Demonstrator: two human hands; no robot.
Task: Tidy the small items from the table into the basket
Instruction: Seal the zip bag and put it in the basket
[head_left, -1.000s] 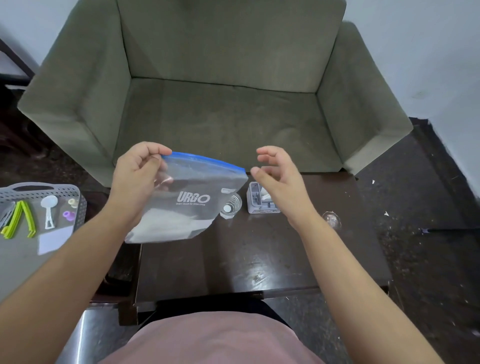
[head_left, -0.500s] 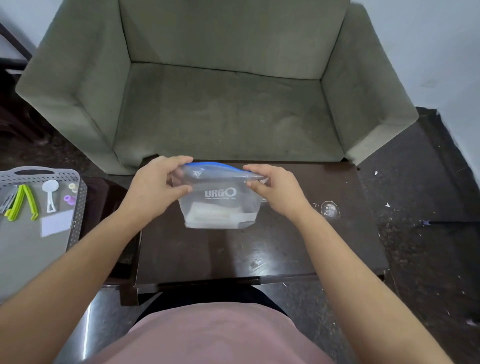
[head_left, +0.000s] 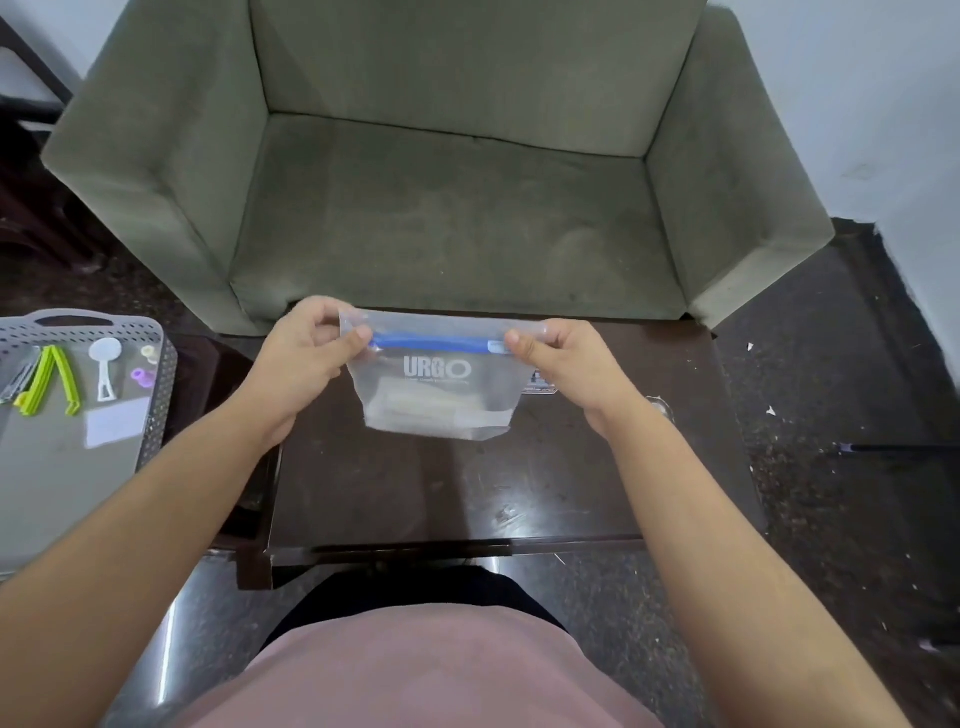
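A clear zip bag (head_left: 436, 395) with a blue seal strip and white "URGO" lettering hangs over the far part of the dark table (head_left: 467, 493). My left hand (head_left: 306, 353) pinches its top left corner and my right hand (head_left: 561, 358) pinches its top right corner, stretching the seal between them. Something pale lies inside the bag's bottom. A small clear packet (head_left: 540, 384) peeks out behind my right hand. A small clear round item (head_left: 660, 405) lies on the table by my right wrist. The grey perforated basket (head_left: 161, 384) stands at the left.
In the basket lie green clips (head_left: 49, 379), a white scoop-shaped clip (head_left: 104, 369), small purple and pale bits and a clear sachet. A grey-green sofa (head_left: 457, 208) stands right behind the table. Dark speckled floor lies to the right.
My right hand came in and took the bag's top right corner. The bag went from hanging at the left in one hand to being held flat between both hands at the seal.
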